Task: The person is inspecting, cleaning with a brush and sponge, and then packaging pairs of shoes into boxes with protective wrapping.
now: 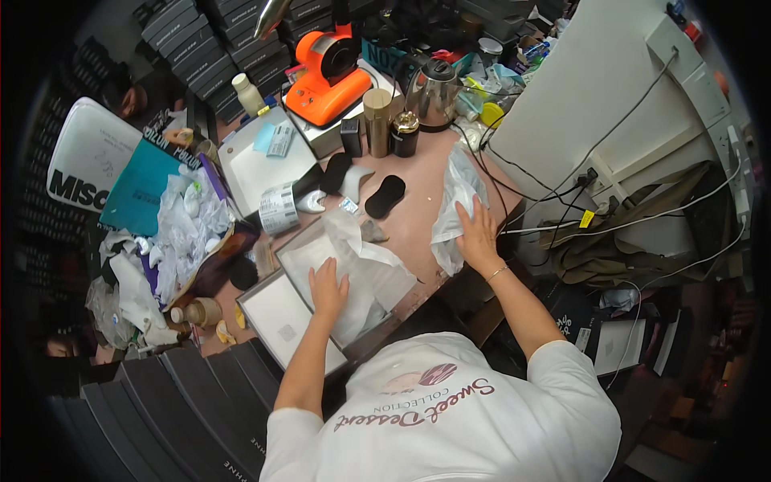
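Note:
My left hand (328, 287) lies with its fingers spread over white tissue paper (365, 277), which lines and spills out of an open shallow box. Against that box rests its pale lid (283, 320), near my left forearm. To the right, my right hand (479, 237) touches a crumpled, translucent white bag (454, 193) on the pink tabletop. Its fingers are stretched out over the bag's edge; what the bag holds cannot be made out. Between the hands and farther back lies a black, waisted flat piece (385, 197).
An orange machine (329, 80), a steel kettle (434, 92) and a gold cylinder (377, 120) stand at the back. At left is a box of crumpled plastic bags (189, 213). Cables (554, 197) hang at right. Dark stacked boxes (177, 402) fill the lower left.

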`<move>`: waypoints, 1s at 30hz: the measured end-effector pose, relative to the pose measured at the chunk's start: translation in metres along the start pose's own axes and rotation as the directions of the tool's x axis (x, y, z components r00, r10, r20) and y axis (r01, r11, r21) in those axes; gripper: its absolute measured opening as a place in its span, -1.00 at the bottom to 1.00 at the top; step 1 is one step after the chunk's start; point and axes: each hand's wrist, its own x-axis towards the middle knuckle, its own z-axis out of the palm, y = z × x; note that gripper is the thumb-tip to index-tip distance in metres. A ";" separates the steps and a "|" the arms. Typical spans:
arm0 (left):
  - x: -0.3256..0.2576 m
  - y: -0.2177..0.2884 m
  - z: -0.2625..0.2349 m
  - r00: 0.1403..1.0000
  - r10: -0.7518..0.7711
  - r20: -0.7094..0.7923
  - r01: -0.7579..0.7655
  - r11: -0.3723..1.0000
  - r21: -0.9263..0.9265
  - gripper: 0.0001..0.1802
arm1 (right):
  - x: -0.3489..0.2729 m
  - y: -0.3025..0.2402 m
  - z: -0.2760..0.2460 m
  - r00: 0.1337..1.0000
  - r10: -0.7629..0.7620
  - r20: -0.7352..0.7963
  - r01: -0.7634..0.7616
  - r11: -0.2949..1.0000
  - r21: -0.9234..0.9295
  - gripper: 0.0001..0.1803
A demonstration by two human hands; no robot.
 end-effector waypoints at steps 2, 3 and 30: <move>0.010 0.035 -0.026 0.976 0.086 -0.201 -0.108 0.989 -0.099 -0.47 | -0.004 0.046 0.014 0.976 0.214 0.046 -0.218 0.944 0.248 -0.51; 0.016 0.062 -0.039 0.960 0.144 -0.241 -0.182 0.973 -0.143 -0.47 | -0.006 0.065 0.016 0.971 0.235 0.038 -0.233 0.906 0.354 -0.56; -0.073 0.017 -0.162 0.773 -0.634 -0.026 0.193 0.273 -0.942 -0.26 | -0.040 -0.184 -0.078 0.058 -0.896 0.439 -0.689 0.283 0.667 -0.60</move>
